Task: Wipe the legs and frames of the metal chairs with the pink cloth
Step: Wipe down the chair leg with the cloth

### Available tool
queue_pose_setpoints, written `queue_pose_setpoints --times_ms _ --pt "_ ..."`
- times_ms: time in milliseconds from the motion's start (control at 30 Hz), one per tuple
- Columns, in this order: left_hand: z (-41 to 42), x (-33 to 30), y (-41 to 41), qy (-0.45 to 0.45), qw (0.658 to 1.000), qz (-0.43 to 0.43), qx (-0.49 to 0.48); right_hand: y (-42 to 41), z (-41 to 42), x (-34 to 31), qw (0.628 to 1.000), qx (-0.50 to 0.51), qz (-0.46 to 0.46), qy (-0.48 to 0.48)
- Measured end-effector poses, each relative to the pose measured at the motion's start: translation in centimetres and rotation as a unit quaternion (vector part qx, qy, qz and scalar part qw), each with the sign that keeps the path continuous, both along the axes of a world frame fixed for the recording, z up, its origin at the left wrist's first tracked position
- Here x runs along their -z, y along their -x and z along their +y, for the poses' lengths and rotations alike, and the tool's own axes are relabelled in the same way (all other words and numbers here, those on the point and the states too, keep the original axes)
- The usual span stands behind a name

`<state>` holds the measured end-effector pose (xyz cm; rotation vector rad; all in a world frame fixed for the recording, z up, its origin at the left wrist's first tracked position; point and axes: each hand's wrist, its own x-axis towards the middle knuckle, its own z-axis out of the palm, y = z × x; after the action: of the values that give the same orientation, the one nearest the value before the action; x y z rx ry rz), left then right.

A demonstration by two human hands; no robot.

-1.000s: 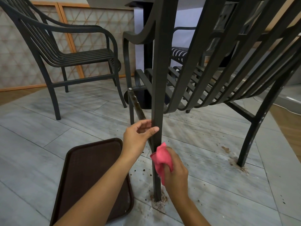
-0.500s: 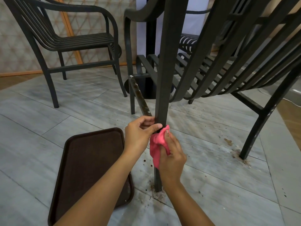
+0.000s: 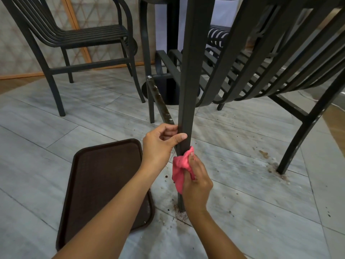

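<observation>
Grey floor tiles (image 3: 242, 184) are speckled with dirt; the chair leg (image 3: 184, 109) is gripped by the left hand (image 3: 160, 144), the pink cloth (image 3: 180, 169) clutched against it by the right hand (image 3: 196, 182).

Pink cloth (image 3: 180, 170) bunched against a dark metal chair leg (image 3: 186, 90).
The leg stands upright at centre, grime around its foot; a second chair (image 3: 74, 38) stands at ten o'clock.
</observation>
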<state>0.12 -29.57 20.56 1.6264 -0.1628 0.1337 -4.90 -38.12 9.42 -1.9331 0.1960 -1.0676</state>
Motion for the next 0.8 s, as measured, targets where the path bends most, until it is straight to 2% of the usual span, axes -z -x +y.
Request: queue_pose_setpoints --times_ms 400,633,800 --pt "-0.1 0.0 0.2 0.007 1.000 -0.001 -0.001 1.1 -0.2 1.9 0.997 -0.010 0.067 0.028" --pt "0.8 0.4 0.5 -0.009 1.000 0.010 0.025 1.9 -0.5 1.0 0.992 -0.045 0.112 -0.024" --pt "1.8 3.6 1.0 -0.032 0.996 0.053 -0.057 2.2 -0.1 -0.4 0.992 -0.039 0.118 -0.033"
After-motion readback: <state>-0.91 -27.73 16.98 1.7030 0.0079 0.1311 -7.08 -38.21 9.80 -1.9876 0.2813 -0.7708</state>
